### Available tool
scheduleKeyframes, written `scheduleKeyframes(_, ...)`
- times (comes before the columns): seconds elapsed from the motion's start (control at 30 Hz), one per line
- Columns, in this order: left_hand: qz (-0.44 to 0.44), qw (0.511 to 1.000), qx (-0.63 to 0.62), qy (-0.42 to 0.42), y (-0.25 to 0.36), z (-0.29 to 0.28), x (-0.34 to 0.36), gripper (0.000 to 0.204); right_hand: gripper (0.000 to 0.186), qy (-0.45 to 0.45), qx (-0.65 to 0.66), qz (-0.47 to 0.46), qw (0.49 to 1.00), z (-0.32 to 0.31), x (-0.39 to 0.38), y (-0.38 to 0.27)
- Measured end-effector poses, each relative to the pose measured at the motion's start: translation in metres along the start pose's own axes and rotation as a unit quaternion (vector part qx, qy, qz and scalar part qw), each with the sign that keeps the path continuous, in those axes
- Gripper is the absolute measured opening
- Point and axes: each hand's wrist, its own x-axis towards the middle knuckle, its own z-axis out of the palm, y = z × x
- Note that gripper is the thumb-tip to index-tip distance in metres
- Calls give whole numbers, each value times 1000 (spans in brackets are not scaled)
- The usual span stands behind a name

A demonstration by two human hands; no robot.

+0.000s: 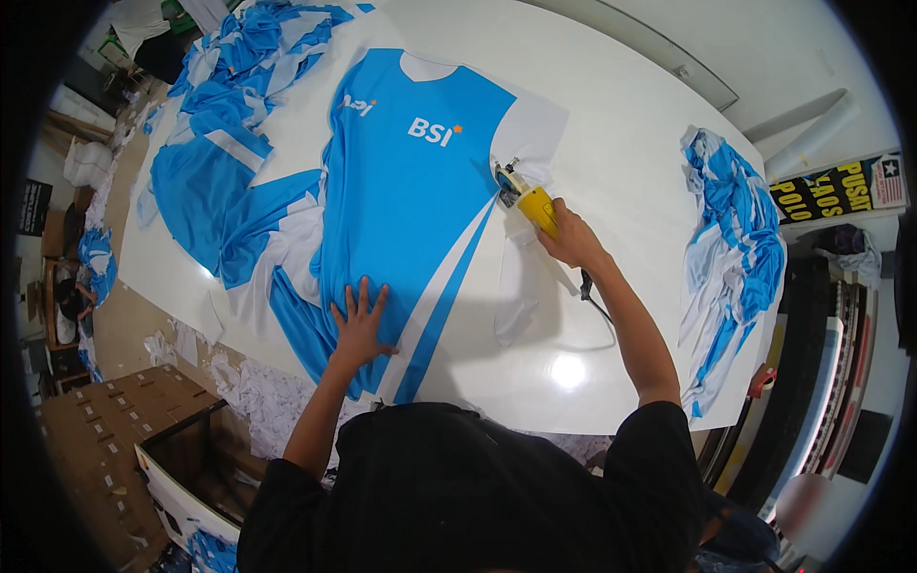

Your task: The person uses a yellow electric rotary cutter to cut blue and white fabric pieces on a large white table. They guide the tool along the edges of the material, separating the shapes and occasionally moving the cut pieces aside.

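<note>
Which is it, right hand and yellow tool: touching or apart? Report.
Touching: the head view shows the right hand gripping the yellow tool.

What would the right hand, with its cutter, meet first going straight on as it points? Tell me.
The blue shirt: the right hand points up and left, with the cutter leading. Whether the cutter's front already touches it is unclear.

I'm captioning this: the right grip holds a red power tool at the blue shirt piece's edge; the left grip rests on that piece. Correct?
Not quite: the head view shows a yellow power tool, not a red one. The right grip does hold it at the edge of the blue shirt piece, with the left grip on that piece.
</note>
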Motion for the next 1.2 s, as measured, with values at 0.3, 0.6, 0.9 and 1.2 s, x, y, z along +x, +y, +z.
scheduleKeyframes(0.3, 1, 1000, 4, -14, -4, -2, 3, 146, 52, 22, 12, 41, 999, 3, 18, -27)
scheduleKeyframes(0.6, 54, 997, 34, 43, -7, -3, 1, 137, 56, 75, 29, 105, 991, 24, 39, -68)
scheduleKeyframes(0.9, 107, 991, 82, -10, -16, -22, 12, 114, 60, 129, 40, 181, 974, 36, 76, -102)
scheduleKeyframes(1.2, 195, 972, 94, -90, -25, -42, 22, 107, 66, 186, 43, 223, 956, 42, 122, -111)
